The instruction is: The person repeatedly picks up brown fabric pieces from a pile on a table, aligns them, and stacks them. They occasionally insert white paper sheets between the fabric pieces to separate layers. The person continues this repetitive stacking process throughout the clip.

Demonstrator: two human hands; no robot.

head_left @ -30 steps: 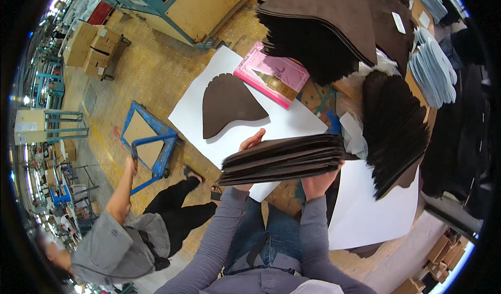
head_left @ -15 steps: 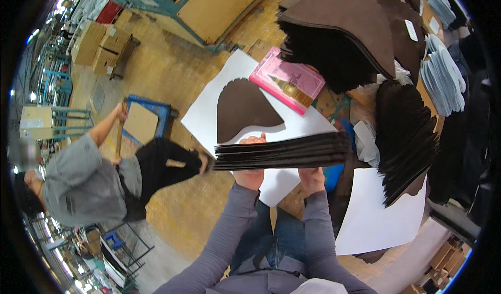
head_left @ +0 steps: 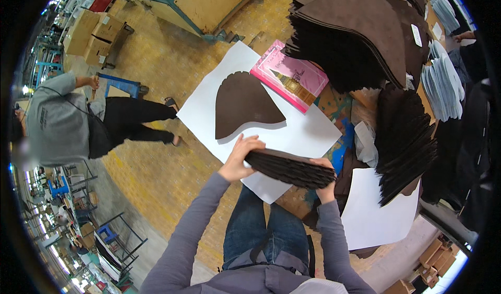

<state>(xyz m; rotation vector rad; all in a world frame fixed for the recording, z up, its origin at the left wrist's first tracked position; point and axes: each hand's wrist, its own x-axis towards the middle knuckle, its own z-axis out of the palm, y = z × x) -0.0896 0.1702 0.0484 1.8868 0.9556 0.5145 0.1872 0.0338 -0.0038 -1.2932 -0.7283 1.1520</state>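
Observation:
Between my hands is a thick stack of dark brown cut pieces (head_left: 292,170), tilted so that its layered edges show. My left hand (head_left: 241,157) grips the stack's left end, thumb and fingers around it. At the other end my right hand (head_left: 326,182) holds it, partly hidden by the layers. Just beyond the stack, a single brown bell-shaped piece (head_left: 245,106) with a notched top edge lies flat on a white sheet (head_left: 201,103). A pink printed box or book (head_left: 289,77) rests on the sheet's far right part.
Large piles of brown pieces (head_left: 347,17) and a second fanned pile (head_left: 404,137) stand at the right. Another white sheet (head_left: 378,210) lies nearer. Grey-blue pieces (head_left: 443,85) are stacked far right. A person (head_left: 68,119) walks at the left beside a blue cart (head_left: 120,85).
The stack has come nearer to me and tilted from edge-on, its left end swinging inward. My left hand has shifted to the stack's end. The other person has moved with the cart.

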